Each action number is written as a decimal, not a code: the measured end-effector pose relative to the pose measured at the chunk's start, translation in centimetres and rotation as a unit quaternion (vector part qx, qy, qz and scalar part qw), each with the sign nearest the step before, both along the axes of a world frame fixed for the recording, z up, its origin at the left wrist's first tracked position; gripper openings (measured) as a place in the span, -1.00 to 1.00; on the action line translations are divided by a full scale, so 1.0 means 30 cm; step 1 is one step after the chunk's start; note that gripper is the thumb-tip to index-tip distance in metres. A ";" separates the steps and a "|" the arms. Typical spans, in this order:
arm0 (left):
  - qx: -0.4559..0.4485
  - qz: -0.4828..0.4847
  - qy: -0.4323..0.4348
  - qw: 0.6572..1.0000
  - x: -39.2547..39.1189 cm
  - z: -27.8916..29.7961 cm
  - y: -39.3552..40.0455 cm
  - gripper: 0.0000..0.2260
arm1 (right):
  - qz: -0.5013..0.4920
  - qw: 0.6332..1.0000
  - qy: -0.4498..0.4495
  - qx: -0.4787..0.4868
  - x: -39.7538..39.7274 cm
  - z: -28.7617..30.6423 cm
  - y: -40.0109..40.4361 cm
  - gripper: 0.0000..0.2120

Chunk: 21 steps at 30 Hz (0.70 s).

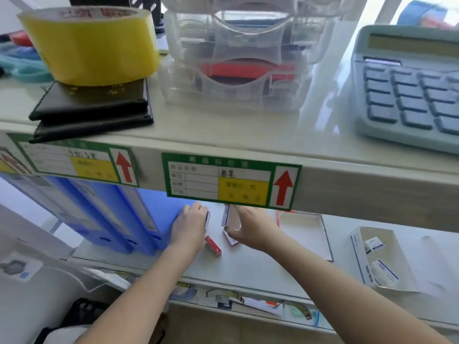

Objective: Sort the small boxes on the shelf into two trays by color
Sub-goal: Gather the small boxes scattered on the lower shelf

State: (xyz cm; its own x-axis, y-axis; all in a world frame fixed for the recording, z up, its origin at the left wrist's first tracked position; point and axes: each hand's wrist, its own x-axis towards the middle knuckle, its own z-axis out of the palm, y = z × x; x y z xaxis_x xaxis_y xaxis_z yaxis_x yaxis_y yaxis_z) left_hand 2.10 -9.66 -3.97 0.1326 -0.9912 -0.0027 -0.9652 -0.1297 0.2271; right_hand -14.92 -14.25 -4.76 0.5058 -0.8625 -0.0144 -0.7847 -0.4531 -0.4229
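Both my hands reach under the upper shelf onto the lower shelf. My left hand (190,224) grips a small white box with red print (207,218) at its fingertips. My right hand (250,227) holds a small blue-and-white box (227,216) upright; a red-and-white box (231,238) sits under its thumb, and I cannot tell whether it is held. A red box (213,246) lies loose on the shelf between my hands. A white tray (306,232) to the right has a red item at its back edge. Further right, a blue-printed tray (359,259) holds two blue-and-white boxes (375,244).
Blue file binders (119,219) stand left of my left hand. The upper shelf edge with green price labels (231,181) overhangs my hands. On top sit a yellow tape roll (92,43), black folders, a clear drawer unit (238,58) and a calculator (409,88).
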 end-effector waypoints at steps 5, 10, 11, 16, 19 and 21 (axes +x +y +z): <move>-0.060 0.005 0.044 0.997 -0.076 0.063 0.027 -0.70 | -0.040 0.992 -0.123 -0.015 -0.154 0.071 0.135 -0.50; -0.077 -0.052 0.119 0.989 -0.245 0.089 0.067 -0.61 | -0.090 0.979 -0.179 -0.043 -0.362 0.080 0.238 -0.63; -0.075 -0.064 0.127 0.987 -0.286 0.086 0.072 -0.60 | -0.105 0.977 -0.181 -0.047 -0.415 0.080 0.254 -0.68; -0.048 -0.138 0.162 0.976 -0.517 0.072 0.079 -0.58 | -0.213 0.953 -0.207 -0.052 -0.724 0.070 0.307 -0.73; -0.042 -0.195 0.197 0.960 -0.670 0.072 0.075 -0.53 | -0.279 0.938 -0.190 -0.081 -0.910 0.041 0.319 -0.69; -0.041 -0.217 0.221 0.950 -0.772 0.076 0.070 -0.46 | -0.320 0.928 -0.168 -0.090 -1.012 0.015 0.326 -0.68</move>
